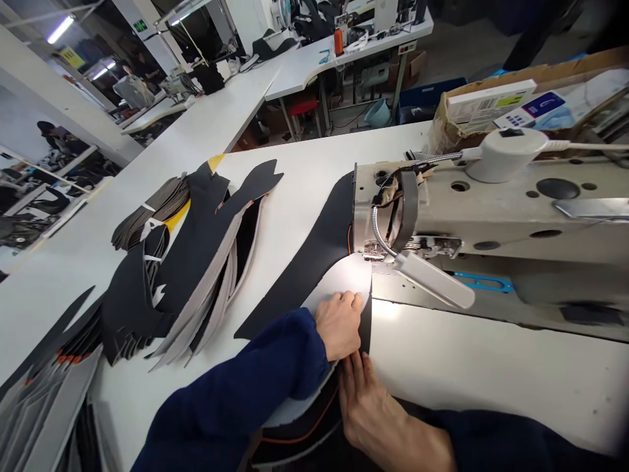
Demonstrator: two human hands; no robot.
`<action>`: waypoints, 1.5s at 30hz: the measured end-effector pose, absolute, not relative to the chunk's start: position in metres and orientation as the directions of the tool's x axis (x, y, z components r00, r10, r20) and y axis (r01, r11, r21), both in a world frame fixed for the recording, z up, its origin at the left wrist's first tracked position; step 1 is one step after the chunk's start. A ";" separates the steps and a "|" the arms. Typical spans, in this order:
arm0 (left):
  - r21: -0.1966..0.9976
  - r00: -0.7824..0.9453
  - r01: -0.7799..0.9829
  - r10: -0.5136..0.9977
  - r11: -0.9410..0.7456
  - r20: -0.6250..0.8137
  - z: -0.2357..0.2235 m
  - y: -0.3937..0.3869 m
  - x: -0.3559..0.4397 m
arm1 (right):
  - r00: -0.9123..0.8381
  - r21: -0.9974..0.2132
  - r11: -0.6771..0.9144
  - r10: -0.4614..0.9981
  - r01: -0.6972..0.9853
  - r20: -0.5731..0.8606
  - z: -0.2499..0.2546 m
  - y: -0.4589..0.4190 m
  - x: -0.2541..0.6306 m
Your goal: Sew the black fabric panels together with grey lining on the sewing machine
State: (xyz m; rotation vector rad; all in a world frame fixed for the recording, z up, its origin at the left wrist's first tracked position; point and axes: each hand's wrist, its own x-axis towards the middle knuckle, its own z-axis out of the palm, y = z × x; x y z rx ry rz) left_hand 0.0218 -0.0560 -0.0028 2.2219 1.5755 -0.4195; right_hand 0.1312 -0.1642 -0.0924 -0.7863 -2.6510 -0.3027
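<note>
1. Long white sewing tables (314, 72) run toward the far end of a workshop under strip lights. A smooth white worktable (314, 147) lies before us, with a battered cardboard box of packaged goods (491, 111) at its far right.
2. Left of centre we log a loose pile of cut black and grey sheet pieces (196, 262), with flashes of yellow and orange.
3. A long curved black panel with pale grey backing (304, 275) lies flat on the table, its far end reaching the beige industrial sewing machine head (491, 216) at right.
4. Our left hand (339, 324), in a navy sleeve, rests on the grey face, fingers flat and slightly spread, pressing without gripping.
5. Our right hand (378, 413) sits at the panel's near edge, fingers bunched there. We cannot tell whether they pinch it.
6. We judge the panel light, thin and fairly flexible, apt to slide on this smooth top. Flat pressure near its edges looks the surest hold.
</note>
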 end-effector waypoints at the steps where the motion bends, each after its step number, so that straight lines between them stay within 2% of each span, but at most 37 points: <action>1: 0.128 0.324 0.945 0.830 -0.300 -0.453 -0.004 -0.052 0.023 | -0.796 0.123 0.826 0.473 0.550 0.377 -0.092 -0.161 0.132; 4: 0.117 0.335 0.941 0.831 -0.317 -0.444 -0.007 -0.042 0.024 | -0.827 0.175 0.826 0.471 0.536 0.308 -0.092 -0.153 0.132; 10: 0.113 0.349 0.936 0.837 -0.333 -0.422 -0.008 -0.029 0.028 | -0.859 0.201 0.840 0.464 0.504 0.214 -0.080 -0.134 0.132; 14: 0.163 0.372 0.928 0.806 -0.335 -0.460 -0.004 -0.033 0.027 | -0.863 0.224 0.833 0.494 0.505 0.108 -0.074 -0.124 0.134; 20: 0.205 0.418 0.908 0.779 -0.364 -0.467 -0.005 -0.039 0.021 | -0.870 0.224 0.843 0.491 0.490 0.055 -0.070 -0.111 0.136; 23: 0.194 0.415 0.910 0.784 -0.367 -0.462 -0.008 -0.030 0.023 | -0.861 0.231 0.832 0.503 0.504 0.068 -0.067 -0.113 0.134; 28: 0.169 0.401 0.916 0.804 -0.365 -0.438 -0.006 -0.015 0.030 | -0.852 0.197 0.830 0.497 0.522 0.166 -0.072 -0.123 0.128; 39: 0.168 0.433 0.900 0.789 -0.401 -0.436 -0.010 -0.031 0.019 | -0.847 0.233 0.816 0.523 0.530 0.094 -0.069 -0.100 0.131; 45: 0.145 0.405 0.913 0.821 -0.380 -0.402 -0.012 -0.012 0.028 | -0.849 0.216 0.824 0.482 0.524 0.217 -0.068 -0.111 0.127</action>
